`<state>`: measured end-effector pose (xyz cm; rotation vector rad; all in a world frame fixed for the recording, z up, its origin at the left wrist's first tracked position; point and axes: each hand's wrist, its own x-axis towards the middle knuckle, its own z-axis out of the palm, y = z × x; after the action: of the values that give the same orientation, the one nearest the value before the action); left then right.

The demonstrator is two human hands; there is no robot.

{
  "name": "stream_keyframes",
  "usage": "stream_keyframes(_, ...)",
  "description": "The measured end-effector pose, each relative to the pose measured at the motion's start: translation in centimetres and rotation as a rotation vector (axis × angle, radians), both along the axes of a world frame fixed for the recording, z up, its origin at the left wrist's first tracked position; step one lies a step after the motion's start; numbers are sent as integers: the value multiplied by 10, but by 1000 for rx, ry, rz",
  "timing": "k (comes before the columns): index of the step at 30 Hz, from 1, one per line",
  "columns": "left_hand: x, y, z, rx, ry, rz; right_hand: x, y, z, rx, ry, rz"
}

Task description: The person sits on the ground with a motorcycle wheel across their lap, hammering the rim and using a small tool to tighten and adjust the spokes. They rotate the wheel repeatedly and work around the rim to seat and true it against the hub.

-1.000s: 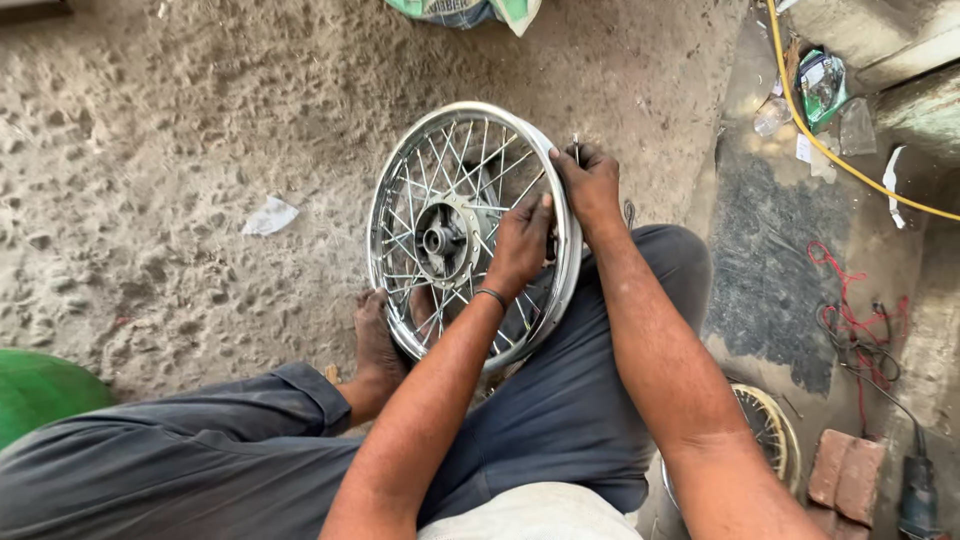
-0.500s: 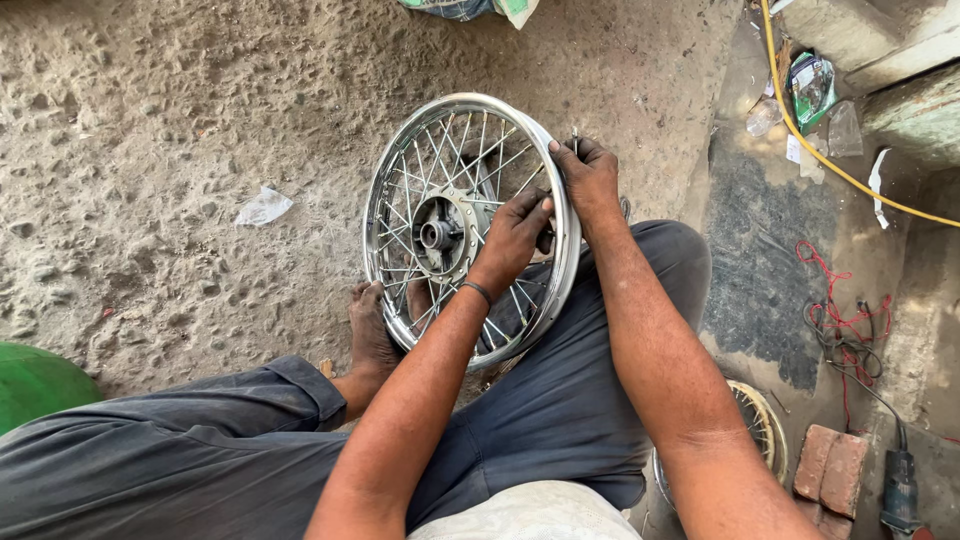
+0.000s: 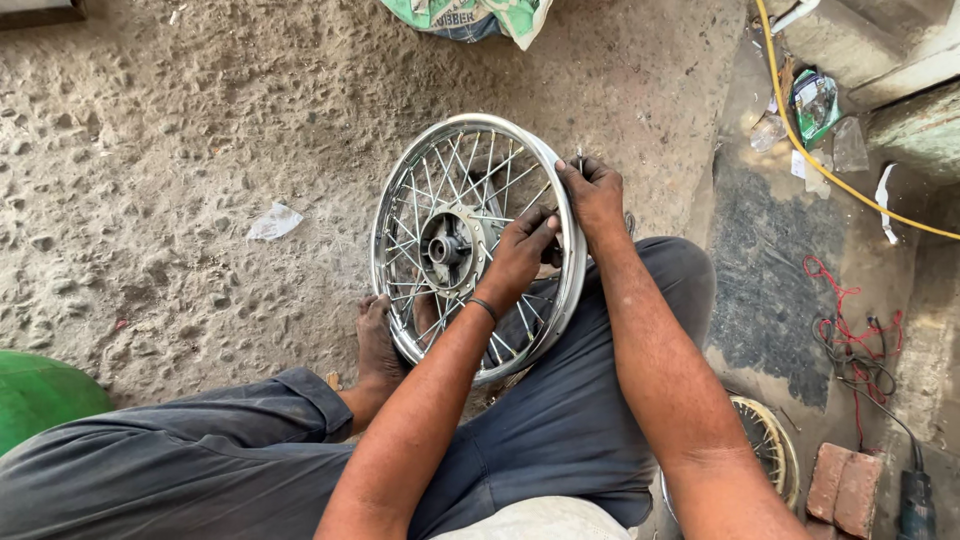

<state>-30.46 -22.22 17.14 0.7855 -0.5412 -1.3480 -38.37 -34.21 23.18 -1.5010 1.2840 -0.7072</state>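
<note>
Wheel point(image 3: 478, 245) stands upright between the knees, left hand point(image 3: 520, 255) curled on spokes, right hand point(image 3: 592, 195) gripping the rim with a small tool — one slip could nick fingers.

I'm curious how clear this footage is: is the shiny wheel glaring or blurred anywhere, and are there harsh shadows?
Head view: soft, even daylight, no harsh shadows on the sandy ground; the spoked wheel shows only mild bright streaks on its rim, spokes sharp; left hand and right hand are crisp; the edges bend slightly, wide-lens style.
</note>
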Motion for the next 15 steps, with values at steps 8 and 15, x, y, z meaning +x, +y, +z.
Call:
stream_keyframes(8, 7, 2, 6, 63, -51, -74, -3, -3, -4, 17, 40, -12)
stream_keyframes(15, 17, 10, 13, 72, -76, -230, -7, -4, -6, -9, 46, 15)
